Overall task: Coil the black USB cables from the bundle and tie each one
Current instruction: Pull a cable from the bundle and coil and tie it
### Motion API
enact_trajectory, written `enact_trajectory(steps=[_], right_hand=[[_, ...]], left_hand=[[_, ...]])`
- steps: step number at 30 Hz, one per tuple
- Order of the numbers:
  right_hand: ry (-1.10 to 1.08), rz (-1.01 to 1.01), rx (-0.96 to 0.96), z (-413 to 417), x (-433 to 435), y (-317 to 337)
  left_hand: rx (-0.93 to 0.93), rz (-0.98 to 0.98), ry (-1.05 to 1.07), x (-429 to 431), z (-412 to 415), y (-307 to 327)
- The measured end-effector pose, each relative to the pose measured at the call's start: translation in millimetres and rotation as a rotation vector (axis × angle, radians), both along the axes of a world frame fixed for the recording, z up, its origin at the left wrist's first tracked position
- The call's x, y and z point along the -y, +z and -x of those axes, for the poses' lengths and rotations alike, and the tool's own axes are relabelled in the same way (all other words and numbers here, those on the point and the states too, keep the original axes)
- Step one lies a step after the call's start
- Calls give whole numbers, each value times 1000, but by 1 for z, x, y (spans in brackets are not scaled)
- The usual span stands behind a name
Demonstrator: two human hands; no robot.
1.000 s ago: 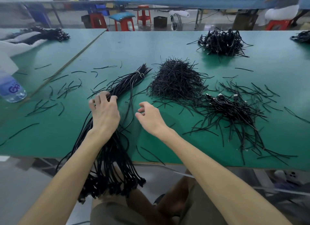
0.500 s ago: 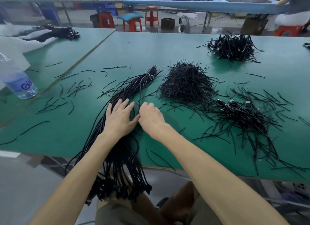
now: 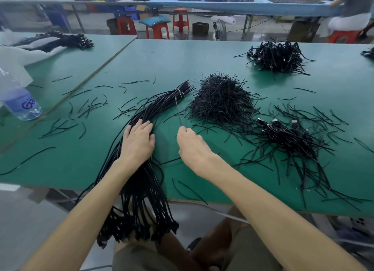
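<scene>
- We count one long bundle (image 3: 150, 111) of black USB cables. It lies slantwise on the green table (image 3: 182, 58), bound with a pale tie (image 3: 179, 92) at its far end, and its near end hangs over the table edge.
- Two hands are at work. The left hand (image 3: 138, 143) lies flat on the bundle's middle with its fingers straight.
- The right hand (image 3: 192, 147), just right of the bundle, pinches a single strand (image 3: 178, 113) at its fingertips. The strand runs up from the pinch to the bundle's tied end.
- Three black heaps lie right of the bundle: short ties (image 3: 220, 101), nearest; coiled cables (image 3: 287, 137), farther right; another heap (image 3: 277, 56) beyond.
- One water bottle (image 3: 20, 103) stands well left of the bundle.
</scene>
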State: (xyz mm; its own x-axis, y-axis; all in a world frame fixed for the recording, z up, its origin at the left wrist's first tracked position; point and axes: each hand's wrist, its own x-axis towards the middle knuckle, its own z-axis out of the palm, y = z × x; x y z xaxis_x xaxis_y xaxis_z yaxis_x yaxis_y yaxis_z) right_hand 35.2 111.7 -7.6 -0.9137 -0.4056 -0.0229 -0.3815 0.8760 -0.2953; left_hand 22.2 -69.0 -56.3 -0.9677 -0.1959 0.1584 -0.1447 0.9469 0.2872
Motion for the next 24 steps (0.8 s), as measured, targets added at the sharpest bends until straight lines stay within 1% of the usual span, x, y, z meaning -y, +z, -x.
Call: enact_trajectory(steps=[4,7,9,14,18,21,24], right_hand=[[-40,19,-78,9,-33,10],[-112,59,-79,23,-56,17],[-148,61,-73,29,-62,18],[-210,115,-150,44,-73,14],[-272,89,-168,57,-95,12],[-251,51,-193,53,-99,4],[-241,-52,-274,48,-93,-1]], left_hand=[[-1,-13,-7,5,0,0],[-5,-13,-9,5,0,-1],[-6,-17,-13,6,0,0],[-5,-16,-22,10,-1,0],[-15,-28,-27,10,0,-1],[-29,-24,-19,9,-1,-2],[-31,-7,-10,6,0,-3]])
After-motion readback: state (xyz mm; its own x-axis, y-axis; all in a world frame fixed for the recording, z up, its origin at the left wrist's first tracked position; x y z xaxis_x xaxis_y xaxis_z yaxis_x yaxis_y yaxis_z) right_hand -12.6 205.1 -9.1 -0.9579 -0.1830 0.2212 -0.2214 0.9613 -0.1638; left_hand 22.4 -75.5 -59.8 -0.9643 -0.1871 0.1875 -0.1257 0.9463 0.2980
